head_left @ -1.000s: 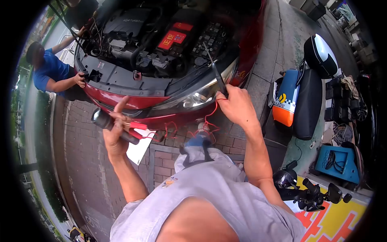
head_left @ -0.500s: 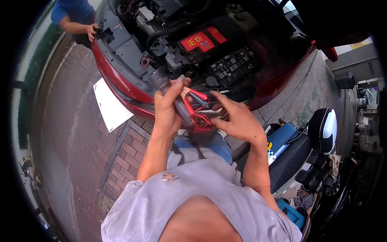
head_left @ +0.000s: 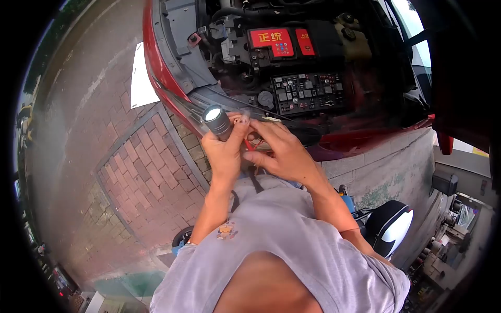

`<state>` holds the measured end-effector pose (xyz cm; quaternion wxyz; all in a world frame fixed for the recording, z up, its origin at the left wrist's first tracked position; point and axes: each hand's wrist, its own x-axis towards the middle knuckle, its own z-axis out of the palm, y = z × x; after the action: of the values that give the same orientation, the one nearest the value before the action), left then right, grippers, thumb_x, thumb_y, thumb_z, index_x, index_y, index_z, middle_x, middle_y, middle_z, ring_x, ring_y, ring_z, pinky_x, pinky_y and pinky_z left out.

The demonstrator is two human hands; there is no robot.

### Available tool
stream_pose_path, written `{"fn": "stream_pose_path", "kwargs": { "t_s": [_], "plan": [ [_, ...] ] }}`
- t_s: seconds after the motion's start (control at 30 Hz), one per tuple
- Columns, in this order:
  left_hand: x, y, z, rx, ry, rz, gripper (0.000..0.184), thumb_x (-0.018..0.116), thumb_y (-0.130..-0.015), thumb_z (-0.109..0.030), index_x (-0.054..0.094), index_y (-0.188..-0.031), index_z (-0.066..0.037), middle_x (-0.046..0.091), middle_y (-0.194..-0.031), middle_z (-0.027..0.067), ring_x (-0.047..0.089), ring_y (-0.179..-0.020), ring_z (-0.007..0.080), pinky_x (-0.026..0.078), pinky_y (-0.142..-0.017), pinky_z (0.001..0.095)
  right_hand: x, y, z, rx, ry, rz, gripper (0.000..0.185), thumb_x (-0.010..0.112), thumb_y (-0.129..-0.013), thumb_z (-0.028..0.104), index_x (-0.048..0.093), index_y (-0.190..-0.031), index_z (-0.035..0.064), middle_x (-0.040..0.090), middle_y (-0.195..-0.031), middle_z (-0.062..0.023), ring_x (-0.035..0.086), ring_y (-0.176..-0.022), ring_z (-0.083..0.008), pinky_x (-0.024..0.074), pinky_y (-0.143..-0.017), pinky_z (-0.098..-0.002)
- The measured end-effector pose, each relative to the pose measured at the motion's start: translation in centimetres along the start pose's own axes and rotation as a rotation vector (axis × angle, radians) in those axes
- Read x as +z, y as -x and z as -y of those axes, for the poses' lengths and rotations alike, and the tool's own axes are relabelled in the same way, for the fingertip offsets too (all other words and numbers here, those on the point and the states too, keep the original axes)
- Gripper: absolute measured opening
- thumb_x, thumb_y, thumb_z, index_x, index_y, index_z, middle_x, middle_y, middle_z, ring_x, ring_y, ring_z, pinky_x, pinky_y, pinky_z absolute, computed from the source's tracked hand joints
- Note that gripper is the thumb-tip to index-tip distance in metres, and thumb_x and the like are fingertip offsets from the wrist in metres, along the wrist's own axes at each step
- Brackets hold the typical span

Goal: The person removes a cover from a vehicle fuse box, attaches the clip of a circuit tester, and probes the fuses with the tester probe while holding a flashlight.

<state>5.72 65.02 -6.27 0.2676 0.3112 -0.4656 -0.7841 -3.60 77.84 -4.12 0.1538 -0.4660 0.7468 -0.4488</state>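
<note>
My left hand (head_left: pixel 224 154) is closed around a grey flashlight (head_left: pixel 218 122) whose lens is lit and faces up. My right hand (head_left: pixel 287 156) meets it, thumb and fingers curled around a red wired clip lead (head_left: pixel 252 145), mostly hidden between the two hands. A small pale, slim piece (head_left: pixel 271 119) shows above the right knuckles; its kind is unclear. Just beyond the hands lies the open engine bay, with an uncovered fuse box (head_left: pixel 308 94) and a red-labelled car battery (head_left: pixel 271 43).
The red car's front edge (head_left: pixel 163 73) curves along the far side of my hands. A white sheet (head_left: pixel 141 83) lies at the bumper's left. Brick paving (head_left: pixel 148 159) spreads at left; a scooter's black-and-white top box (head_left: pixel 389 227) stands at right.
The view has turned, and the flashlight's lit lens now faces me. My right hand has closed in against the left; the red wires and clips are now mostly covered by fingers.
</note>
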Motion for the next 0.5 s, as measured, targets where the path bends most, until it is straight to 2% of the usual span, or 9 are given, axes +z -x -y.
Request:
{"fn": "stream_pose_path", "kwargs": {
  "t_s": [0.03, 0.1, 0.13, 0.17, 0.2, 0.23, 0.27, 0.33, 0.5],
  "plan": [
    [-0.3, -0.1, 0.7, 0.039, 0.011, -0.002, 0.02, 0.075, -0.096, -0.012, 0.072, -0.104, 0.006, 0.069, -0.083, 0.004, 0.064, -0.072, 0.0096, 0.052, -0.066, 0.0238, -1.7, -0.3, -1.0, -0.042, -0.01, 0.056, 0.041, 0.079, -0.089, 0.026, 0.07, -0.122, 0.0025, 0.072, -0.114, -0.0139, 0.068, -0.105, -0.0324, 0.0527, -0.092, -0.0409],
    [-0.9, -0.3, 0.9, -0.063, 0.109, -0.03, 0.021, 0.074, -0.096, -0.013, 0.07, -0.104, 0.005, 0.069, -0.084, 0.0072, 0.064, -0.065, 0.0113, 0.054, -0.06, 0.0247, -5.2, -1.8, -4.2, 0.102, 0.023, -0.237, 0.028, 0.078, -0.093, 0.026, 0.076, -0.106, 0.0009, 0.075, -0.103, -0.0137, 0.074, -0.094, -0.028, 0.0569, -0.083, -0.0355],
    [-1.5, -0.6, 1.0, -0.132, 0.134, -0.05, 0.021, 0.073, -0.095, -0.014, 0.068, -0.104, 0.004, 0.068, -0.085, 0.0083, 0.064, -0.061, 0.012, 0.054, -0.056, 0.0248, -7.2, -3.1, -5.8, 0.294, -0.023, -0.34, 0.028, 0.075, -0.096, 0.025, 0.075, -0.109, 0.0003, 0.076, -0.103, -0.0137, 0.075, -0.093, -0.0237, 0.057, -0.083, -0.033],
    [-1.9, -0.8, 0.9, -0.158, 0.155, -0.049, 0.021, 0.073, -0.095, -0.015, 0.067, -0.104, 0.004, 0.068, -0.086, 0.0085, 0.064, -0.061, 0.012, 0.054, -0.055, 0.0247, -8.9, -4.9, -9.1, 0.317, 0.012, -0.458, 0.03, 0.073, -0.097, 0.024, 0.073, -0.113, -0.0019, 0.076, -0.101, -0.0151, 0.075, -0.089, -0.0217, 0.0578, -0.082, -0.0317],
    [-2.2, -1.2, 0.8, -0.178, 0.18, -0.045, 0.021, 0.072, -0.095, -0.015, 0.067, -0.104, 0.004, 0.069, -0.087, 0.0087, 0.064, -0.06, 0.0121, 0.054, -0.053, 0.0246, -11.1, -6.3, -13.6, 0.395, 0.12, -0.484, 0.042, 0.072, -0.097, 0.031, 0.069, -0.122, -0.0033, 0.075, -0.11, -0.0195, 0.075, -0.098, -0.0276, 0.0582, -0.086, -0.0363],
    [-3.1, -1.8, 1.0, -0.197, 0.191, -0.046, 0.021, 0.072, -0.095, -0.015, 0.066, -0.104, 0.003, 0.069, -0.088, 0.0089, 0.065, -0.06, 0.0121, 0.054, -0.052, 0.0244, -11.9, -7.6, -17.3, 0.427, 0.42, -0.5, 0.061, 0.073, -0.095, 0.043, 0.063, -0.133, -0.0035, 0.068, -0.127, -0.0255, 0.069, -0.117, -0.0356, 0.0546, -0.096, -0.0436],
    [-2.9, -2.5, 1.0, -0.199, 0.239, -0.048, 0.021, 0.073, -0.095, -0.014, 0.067, -0.103, 0.003, 0.069, -0.086, 0.0085, 0.065, -0.06, 0.0125, 0.054, -0.053, 0.0245, -13.9, -8.7, -22.2, 0.465, 0.505, -0.533, 0.081, 0.074, -0.09, 0.055, 0.055, -0.142, -0.0032, 0.061, -0.138, -0.0288, 0.058, -0.131, -0.0413, 0.0478, -0.106, -0.0476],
    [-2.8, -3.6, 1.0, -0.226, 0.329, -0.055, 0.019, 0.076, -0.093, -0.013, 0.07, -0.102, 0.003, 0.069, -0.082, 0.0075, 0.065, -0.06, 0.0134, 0.053, -0.054, 0.0247, -14.9, -9.9, -27.5, 0.594, 0.706, -0.586, 0.094, 0.079, -0.084, 0.059, 0.051, -0.146, -0.0063, 0.059, -0.141, -0.0301, 0.056, -0.134, -0.0412, 0.0443, -0.111, -0.046],
    [-3.5, -5.7, 0.7, -0.337, 0.248, 0.063, 0.02, 0.077, -0.092, -0.013, 0.07, -0.101, 0.003, 0.069, -0.082, 0.0073, 0.066, -0.06, 0.0131, 0.055, -0.054, 0.0255, -17.3, -10.3, -28.3, 0.737, 0.368, -0.426, 0.1, 0.084, -0.079, 0.061, 0.054, -0.142, -0.0109, 0.061, -0.14, -0.0266, 0.057, -0.133, -0.0386, 0.0463, -0.109, -0.043]
  ]
}}
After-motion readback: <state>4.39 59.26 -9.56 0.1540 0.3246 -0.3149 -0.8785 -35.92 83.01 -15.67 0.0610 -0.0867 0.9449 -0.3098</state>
